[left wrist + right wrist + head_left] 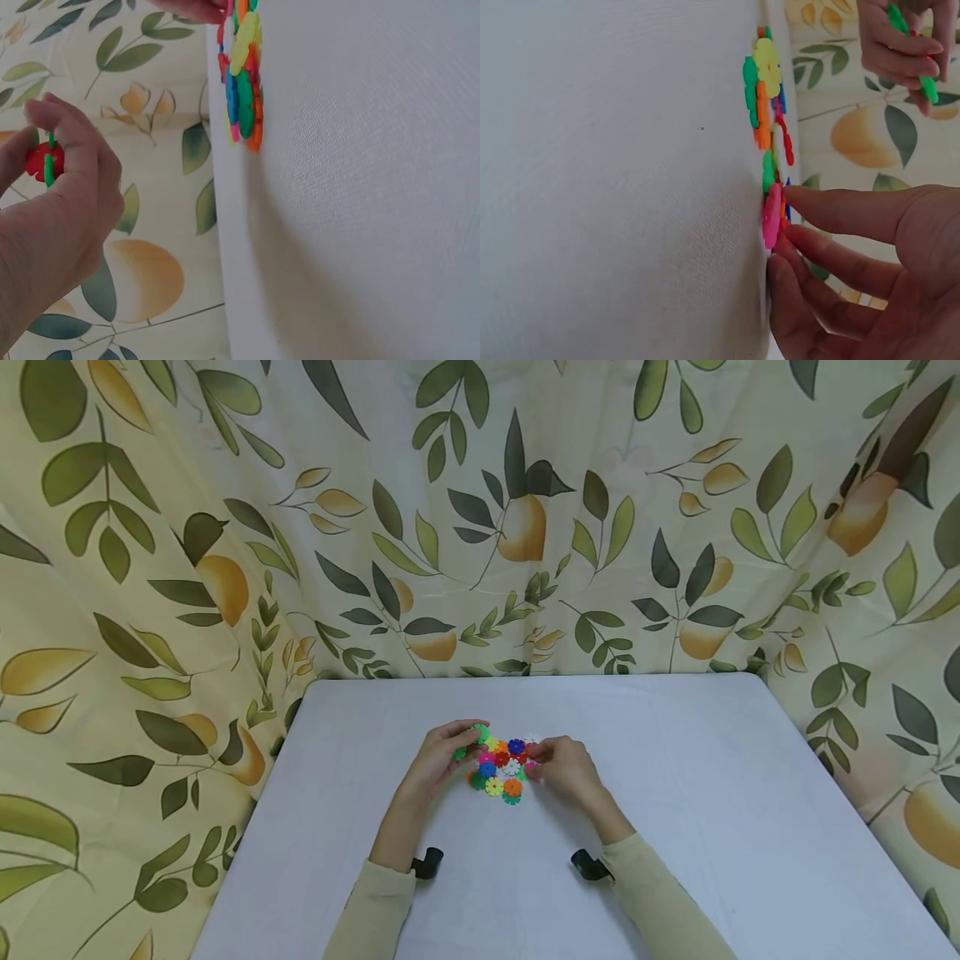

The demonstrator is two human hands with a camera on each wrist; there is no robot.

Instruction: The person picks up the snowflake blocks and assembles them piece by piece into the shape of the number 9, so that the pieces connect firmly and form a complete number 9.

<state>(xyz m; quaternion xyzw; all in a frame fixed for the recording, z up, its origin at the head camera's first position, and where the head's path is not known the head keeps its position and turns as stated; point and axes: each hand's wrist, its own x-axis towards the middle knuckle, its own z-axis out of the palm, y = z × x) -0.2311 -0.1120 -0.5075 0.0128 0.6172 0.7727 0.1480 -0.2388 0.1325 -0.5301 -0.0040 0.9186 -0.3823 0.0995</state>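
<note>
My left hand (442, 752) is raised at the left of a pile of coloured notched plastic snowflake discs (493, 787). Its thumb and fingers pinch a few joined discs, a red disc (43, 161) with green discs (928, 90) on it. On the pile's right side is my right hand (566, 767), its thumb and fingertips closed about a pink snowflake disc (772, 216) at the edge. The pile holds yellow, orange, blue, green, red and white discs lying close together on the table. The fingers partly hide the discs at that edge.
A white-covered table (300, 860) lies beneath the hands. Behind it hangs a leaf-and-fruit patterned curtain (300, 593). Black wrist cameras (429, 863) sit on both wrists.
</note>
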